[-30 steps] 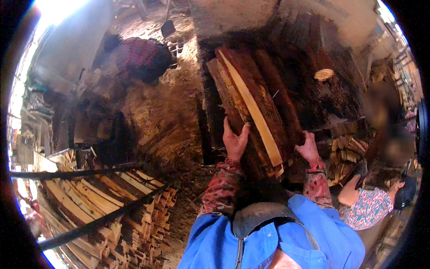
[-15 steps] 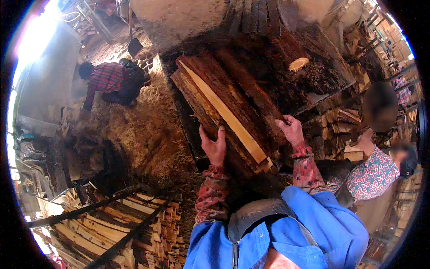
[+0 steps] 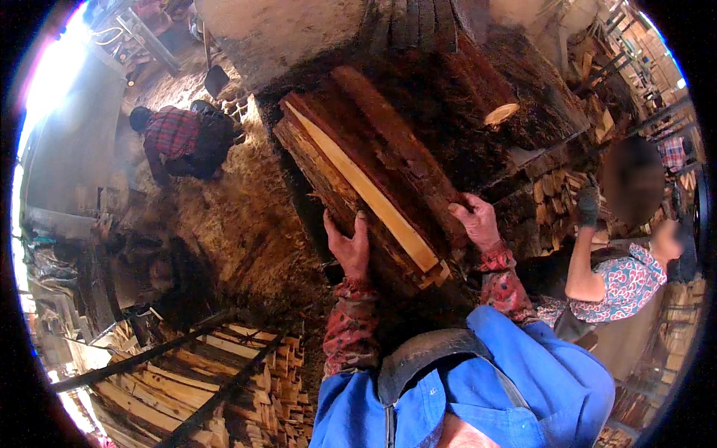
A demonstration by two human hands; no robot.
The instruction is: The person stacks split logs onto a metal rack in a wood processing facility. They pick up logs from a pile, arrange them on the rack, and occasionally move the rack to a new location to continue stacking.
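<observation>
Daylight [image 3: 56,104] glares at far left beside a grey panel [image 3: 82,149]; brown earthen floor [image 3: 231,224] lies left, a dark-railed rack [image 3: 127,361] near left.

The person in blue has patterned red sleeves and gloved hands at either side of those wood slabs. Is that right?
"Gloved" is wrong: the head view shows the left hand and right hand bare, at either side of the wood slabs. The sleeves are indeed patterned red.

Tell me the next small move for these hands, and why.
I'd probably push the dark slab inward with the right hand, which is at its right edge; the left hand, against the wood stack's left side, could brace it.
</observation>
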